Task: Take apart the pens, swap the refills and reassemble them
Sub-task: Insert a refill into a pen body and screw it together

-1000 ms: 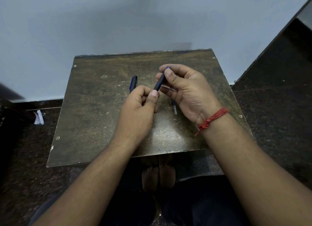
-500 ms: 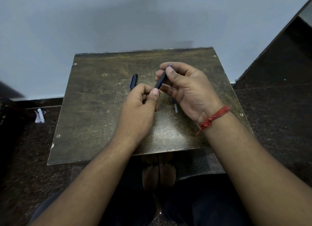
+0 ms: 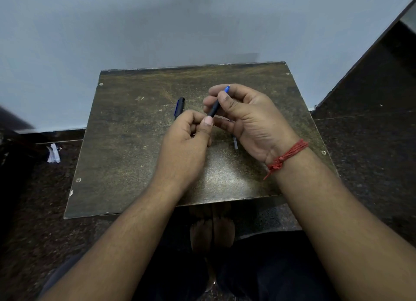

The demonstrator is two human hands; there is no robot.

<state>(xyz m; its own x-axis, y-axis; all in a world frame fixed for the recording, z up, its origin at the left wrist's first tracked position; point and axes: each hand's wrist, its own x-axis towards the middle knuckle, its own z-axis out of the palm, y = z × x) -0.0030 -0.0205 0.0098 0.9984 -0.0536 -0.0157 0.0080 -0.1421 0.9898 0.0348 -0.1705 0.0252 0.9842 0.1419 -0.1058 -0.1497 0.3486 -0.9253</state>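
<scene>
Dark pen barrel [image 3: 213,109] with blue tip poking out sat gripped at both ends above the table [image 3: 126,156]: right hand [image 3: 245,118] pinched the tip end between thumb and curled fingers, left hand [image 3: 186,138] curled round the lower end, thumb pressed against it. Over the last second the grip barely shifted, only a slight turn at the right fingers; probably screwing the barrel together with a refill inside. Beyond the left knuckles lay a second pen piece [image 3: 179,108]; under the right palm, a thin refill [image 3: 235,142]
</scene>
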